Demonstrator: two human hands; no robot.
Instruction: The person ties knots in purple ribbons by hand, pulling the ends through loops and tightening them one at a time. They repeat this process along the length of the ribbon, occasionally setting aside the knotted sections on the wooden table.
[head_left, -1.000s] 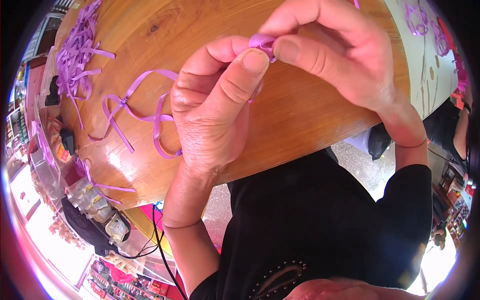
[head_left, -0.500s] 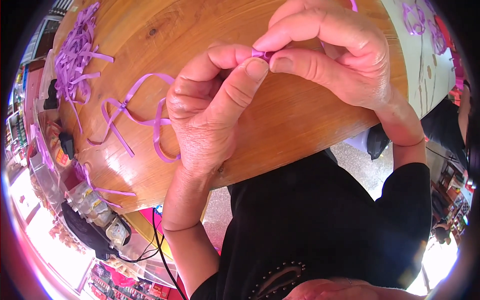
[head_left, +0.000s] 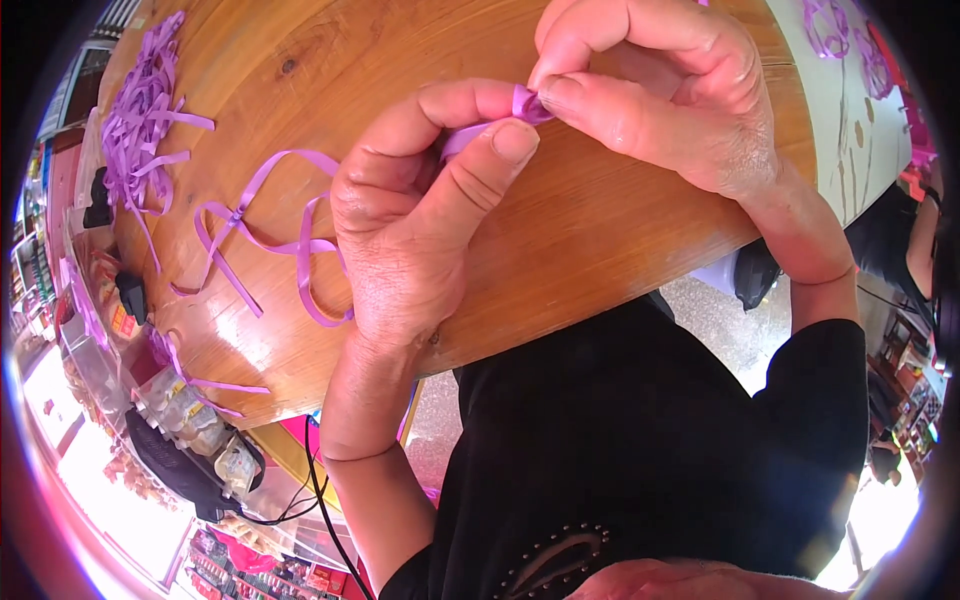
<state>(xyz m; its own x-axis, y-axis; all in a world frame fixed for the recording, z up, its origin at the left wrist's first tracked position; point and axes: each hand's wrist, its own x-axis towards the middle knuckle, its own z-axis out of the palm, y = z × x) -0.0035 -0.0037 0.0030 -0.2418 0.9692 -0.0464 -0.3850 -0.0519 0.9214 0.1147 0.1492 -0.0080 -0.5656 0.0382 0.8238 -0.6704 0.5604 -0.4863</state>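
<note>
Between my two hands, above the wooden table [head_left: 600,220], a small loop of purple ribbon [head_left: 524,103] is pinched. My left hand [head_left: 425,200] grips it with thumb and forefinger, and a length of the ribbon runs back across the inside of this hand. My right hand [head_left: 670,100] pinches the loop's right side between thumb and fingertips; those fingertips hide part of the fold. Just left of my left wrist lies a looped ribbon tied with a small knot [head_left: 236,216], flat on the wood.
A heap of purple ribbons [head_left: 145,120] lies at the table's far left, with more strands [head_left: 225,386] near the left edge. On a white surface [head_left: 850,130] at the right are further ribbon loops [head_left: 826,28]. Clear packages [head_left: 190,410] and a black cable [head_left: 317,490] sit beyond the left edge.
My right fingertips have shifted slightly on the loop, which shows more openly now. A ribbon length has come into sight behind my left thumb. The view has moved a little.
</note>
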